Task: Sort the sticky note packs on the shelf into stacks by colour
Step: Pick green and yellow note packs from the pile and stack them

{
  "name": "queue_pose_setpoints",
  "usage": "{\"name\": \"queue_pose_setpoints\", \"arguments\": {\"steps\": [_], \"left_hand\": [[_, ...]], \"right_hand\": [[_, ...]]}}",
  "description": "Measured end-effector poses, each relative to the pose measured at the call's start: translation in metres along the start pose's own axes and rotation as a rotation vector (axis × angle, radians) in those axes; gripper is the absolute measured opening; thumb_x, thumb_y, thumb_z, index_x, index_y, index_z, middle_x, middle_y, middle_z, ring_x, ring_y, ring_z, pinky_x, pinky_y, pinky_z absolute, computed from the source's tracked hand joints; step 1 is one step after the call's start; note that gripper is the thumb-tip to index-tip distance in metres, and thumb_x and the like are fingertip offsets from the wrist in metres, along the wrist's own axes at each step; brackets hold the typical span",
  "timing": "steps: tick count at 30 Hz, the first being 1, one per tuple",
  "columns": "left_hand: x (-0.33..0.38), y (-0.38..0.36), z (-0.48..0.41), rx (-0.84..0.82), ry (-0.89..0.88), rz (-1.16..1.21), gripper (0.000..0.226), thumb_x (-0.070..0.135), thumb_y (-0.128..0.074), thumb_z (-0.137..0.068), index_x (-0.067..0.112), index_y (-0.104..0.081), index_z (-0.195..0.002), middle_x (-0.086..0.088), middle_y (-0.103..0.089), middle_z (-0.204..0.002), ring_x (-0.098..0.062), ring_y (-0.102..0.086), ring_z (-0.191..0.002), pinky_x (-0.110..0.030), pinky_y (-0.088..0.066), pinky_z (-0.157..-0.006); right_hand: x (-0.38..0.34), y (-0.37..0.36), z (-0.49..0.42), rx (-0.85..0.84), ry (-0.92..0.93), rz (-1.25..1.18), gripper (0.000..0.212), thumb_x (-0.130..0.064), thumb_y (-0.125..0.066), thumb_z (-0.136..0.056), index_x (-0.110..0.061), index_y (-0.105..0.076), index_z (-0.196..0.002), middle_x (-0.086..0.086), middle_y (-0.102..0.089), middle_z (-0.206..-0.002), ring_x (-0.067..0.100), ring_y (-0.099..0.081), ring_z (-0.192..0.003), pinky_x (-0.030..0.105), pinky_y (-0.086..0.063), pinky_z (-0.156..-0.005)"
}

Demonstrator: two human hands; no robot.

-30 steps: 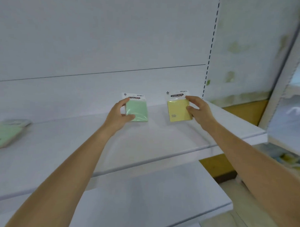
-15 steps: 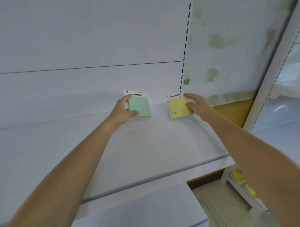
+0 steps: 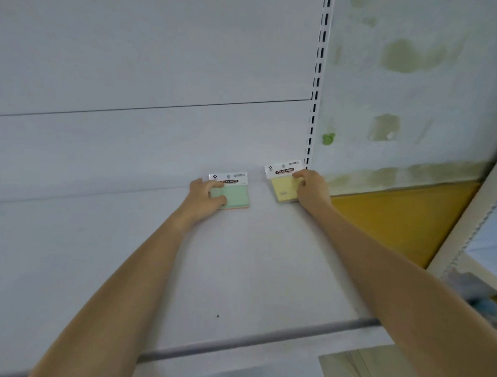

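Pinched the green pack [image 3: 237, 195] with the left grip [image 3: 203, 199]: thumb pressed on the near left corner, fingers curled over the left edge just below the white header card. Clasped the yellow pack [image 3: 284, 186] with the right grip [image 3: 312, 190]: fingers curled over its right side, fingertips up by the header card marked STICKY NOTE.

Had both packs at the back of the white shelf [image 3: 239, 258], side by side but apart, green on the left and yellow on the right, header cards toward the back panel [image 3: 161, 72]. Could not tell whether either pack lay flat on the shelf or was raised a little off it. Saw a thin pink-orange edge under the near edge of the green pack.

Had both bare forearms stretched across the shelf from its grey front rail [image 3: 264, 341], the left from the lower left, the right from the lower right.

Found a slotted white upright [image 3: 319, 64] rising just behind the yellow pack. Found, right of that upright, a pale wall [image 3: 455, 116] blotched with greenish stains, with a small green blob [image 3: 328, 139] close to the upright. Found a mustard-yellow panel [image 3: 395, 216] below the stained wall, right of the right grip.
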State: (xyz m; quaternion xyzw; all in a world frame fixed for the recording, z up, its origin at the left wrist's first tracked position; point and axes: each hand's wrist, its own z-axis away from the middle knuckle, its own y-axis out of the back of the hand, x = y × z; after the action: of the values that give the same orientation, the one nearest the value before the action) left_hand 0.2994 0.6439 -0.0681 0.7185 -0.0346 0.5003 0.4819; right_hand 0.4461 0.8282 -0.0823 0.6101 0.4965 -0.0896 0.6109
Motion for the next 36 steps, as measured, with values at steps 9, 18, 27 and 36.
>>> {"name": "queue_pose_setpoints", "arguments": {"steps": [9,18,27,36], "left_hand": [[-0.003,-0.002,0.004,-0.033,-0.067,-0.126,0.051,0.035,-0.066,-0.076,0.014,-0.056,-0.121,-0.009,-0.048,-0.134,-0.025,-0.047,-0.122,-0.032,-0.038,-0.099],[-0.004,-0.005,0.009,-0.035,-0.115,-0.302,0.048,0.038,-0.054,-0.087,0.02,-0.045,-0.13,-0.008,-0.033,-0.142,-0.024,-0.025,-0.136,-0.034,-0.026,-0.11],[-0.044,0.077,0.055,0.147,-0.18,-0.767,0.047,0.038,-0.03,-0.098,0.02,-0.035,-0.14,-0.002,-0.034,-0.149,-0.025,-0.033,-0.135,-0.038,-0.033,-0.108],[-0.171,0.217,0.188,0.234,0.101,-0.89,0.046,0.037,-0.026,-0.098,0.021,-0.032,-0.141,-0.001,-0.034,-0.151,-0.024,-0.031,-0.137,-0.038,-0.029,-0.109]], "right_hand": [[-0.002,0.004,0.007,-0.091,-0.063,0.137,0.036,-0.032,-0.052,-0.083,-0.008,-0.062,-0.109,0.012,-0.062,-0.11,0.033,-0.051,-0.111,0.032,-0.042,-0.085],[-0.008,0.008,0.015,0.078,0.066,0.14,0.044,-0.027,-0.048,-0.09,-0.011,-0.047,-0.13,0.01,-0.04,-0.142,0.03,-0.035,-0.129,0.04,-0.029,-0.109],[-0.086,-0.033,0.059,-0.102,0.739,0.375,0.039,-0.027,-0.046,-0.085,-0.012,-0.062,-0.117,0.012,-0.061,-0.123,0.036,-0.054,-0.114,0.045,-0.039,-0.097],[-0.239,-0.158,0.162,-0.358,0.939,0.361,0.042,-0.032,-0.036,-0.096,-0.024,-0.04,-0.137,0.0,-0.045,-0.142,0.023,-0.037,-0.131,0.035,-0.028,-0.108]]}}
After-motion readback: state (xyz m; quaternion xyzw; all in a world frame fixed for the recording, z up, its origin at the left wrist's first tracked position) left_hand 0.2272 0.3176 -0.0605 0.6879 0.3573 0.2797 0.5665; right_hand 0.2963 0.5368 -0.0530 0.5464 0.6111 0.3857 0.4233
